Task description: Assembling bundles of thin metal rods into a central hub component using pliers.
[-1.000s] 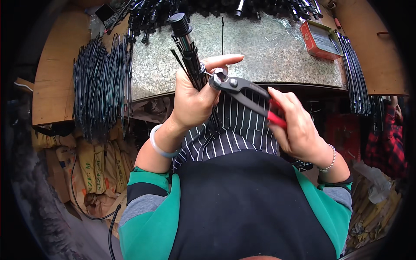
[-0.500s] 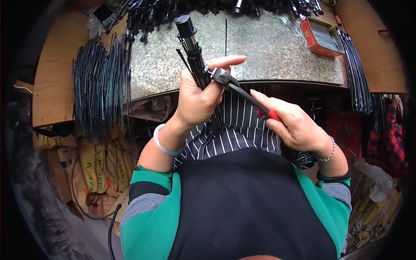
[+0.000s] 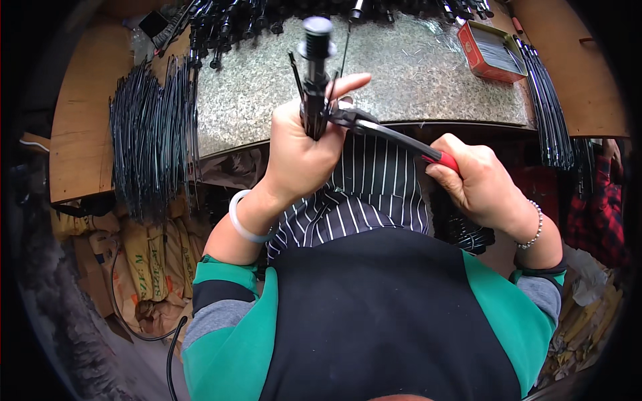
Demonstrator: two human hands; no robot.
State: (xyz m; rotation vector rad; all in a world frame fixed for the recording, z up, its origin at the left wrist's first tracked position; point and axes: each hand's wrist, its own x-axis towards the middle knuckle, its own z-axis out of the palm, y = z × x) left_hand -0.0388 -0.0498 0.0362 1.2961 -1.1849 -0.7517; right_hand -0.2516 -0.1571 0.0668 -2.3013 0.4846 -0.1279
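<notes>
My left hand (image 3: pixel 299 150) is closed around a black folded umbrella frame (image 3: pixel 315 90), its thin ribs gathered about a shaft. The frame stands nearly upright, its round top end blurred by motion; my index finger points out to the right. In my right hand (image 3: pixel 483 184) is a pair of pliers (image 3: pixel 394 136) with red grips, the fingers wrapped round the handle ends. The plier jaws reach the side of the frame beside my left fingers. What lies between the jaws is too small to make out.
A speckled worktop (image 3: pixel 247 100) lies ahead. Thin black ribs (image 3: pixel 150 134) hang over its left edge, more ribs (image 3: pixel 550 113) over the right. Black umbrella frames (image 3: pixel 231 27) lie along the back. A red box (image 3: pixel 498 70) of thin wires stands right. Another person's plaid sleeve (image 3: pixel 594 214) shows far right.
The umbrella frame has swung more upright and to the right. My right hand has moved outward to the right, tilting the pliers flatter, with the jaws still by the frame.
</notes>
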